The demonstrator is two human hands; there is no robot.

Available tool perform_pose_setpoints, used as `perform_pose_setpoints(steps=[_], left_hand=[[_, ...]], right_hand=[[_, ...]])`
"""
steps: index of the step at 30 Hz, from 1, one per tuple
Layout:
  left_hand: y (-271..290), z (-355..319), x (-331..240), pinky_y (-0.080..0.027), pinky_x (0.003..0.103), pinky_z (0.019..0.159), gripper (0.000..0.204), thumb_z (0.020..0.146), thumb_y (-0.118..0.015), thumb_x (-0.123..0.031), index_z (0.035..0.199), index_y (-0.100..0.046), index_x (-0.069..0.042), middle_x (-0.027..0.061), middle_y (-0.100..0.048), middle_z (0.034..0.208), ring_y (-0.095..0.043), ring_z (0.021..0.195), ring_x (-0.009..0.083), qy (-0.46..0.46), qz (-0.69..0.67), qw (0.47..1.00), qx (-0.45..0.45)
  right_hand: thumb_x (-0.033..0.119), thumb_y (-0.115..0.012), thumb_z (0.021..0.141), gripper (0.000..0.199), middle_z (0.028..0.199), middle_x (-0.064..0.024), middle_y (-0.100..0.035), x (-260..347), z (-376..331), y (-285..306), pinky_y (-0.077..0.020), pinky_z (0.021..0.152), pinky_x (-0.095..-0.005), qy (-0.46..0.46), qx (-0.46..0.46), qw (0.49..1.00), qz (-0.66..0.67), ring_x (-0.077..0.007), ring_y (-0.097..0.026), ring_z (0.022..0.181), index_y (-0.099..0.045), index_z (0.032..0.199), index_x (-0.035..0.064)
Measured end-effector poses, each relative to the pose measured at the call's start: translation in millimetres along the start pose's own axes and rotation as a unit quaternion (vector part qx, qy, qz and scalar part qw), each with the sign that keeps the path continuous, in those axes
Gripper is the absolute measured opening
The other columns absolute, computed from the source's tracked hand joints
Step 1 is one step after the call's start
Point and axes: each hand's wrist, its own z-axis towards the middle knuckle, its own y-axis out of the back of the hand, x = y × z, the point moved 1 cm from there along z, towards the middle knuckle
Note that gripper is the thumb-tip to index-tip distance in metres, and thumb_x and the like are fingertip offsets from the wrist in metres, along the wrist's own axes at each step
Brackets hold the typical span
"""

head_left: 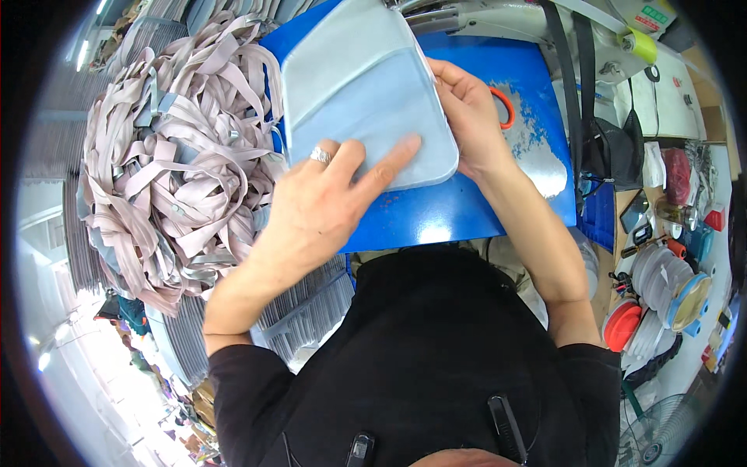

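Note:
A flat light-blue and pale-grey fabric panel [362, 97] with rounded corners and a slanted seam lies at the sewing machine [498, 19], its far end by the machine's metal parts. My right hand [471, 117] pinches the panel's right edge between thumb and fingers. Resting on the panel's near left part is my left hand [319, 198], with a ring on it. Its index finger stretches across the fabric and the other fingers are bent; nothing shows in its grasp. Whether the panel is under the needle is hidden. An orange scissor handle [506, 109] lies just right of my right hand.
The blue tabletop [436, 222] has a worn patch at right. A large heap of pinkish-grey zipper-like strips [179, 179] stands at left, with stacked grey panels [299, 307] below. Black straps [572, 86] hang at right, near a cluttered side table [692, 366].

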Motion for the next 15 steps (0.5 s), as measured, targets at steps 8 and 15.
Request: perform_pose_setpoints(steps=[8, 15], left_hand=[[14.5, 32.3, 44.4, -0.056, 0.033, 0.058, 0.076, 0.084, -0.07, -0.017, 0.155, -0.047, -0.032, 0.0062, -0.047, 0.089, -0.063, 0.069, 0.0216, -0.05, 0.099, 0.993, 0.037], [14.1, 63.4, 88.6, -0.059, 0.035, 0.063, 0.083, 0.081, -0.072, -0.01, 0.155, -0.047, -0.035, 0.0075, -0.055, 0.096, -0.068, 0.074, 0.0232, -0.074, 0.147, 0.985, 0.056]], right_hand=[[0.018, -0.057, 0.108, 0.033, 0.116, -0.01, -0.072, -7.4, 8.8, 3.3, -0.0597, 0.081, -0.0263, 0.044, 0.021, 0.999, -0.013, -0.013, -0.071, 0.097, -0.061, 0.133, -0.0034], [0.015, -0.058, 0.106, 0.031, 0.111, -0.0086, -0.072, -5.1, 36.7, 1.1, -0.0613, 0.079, -0.0305, 0.045, 0.017, 0.997, -0.061, -0.0134, -0.07, 0.092, -0.063, 0.132, -0.0016]])
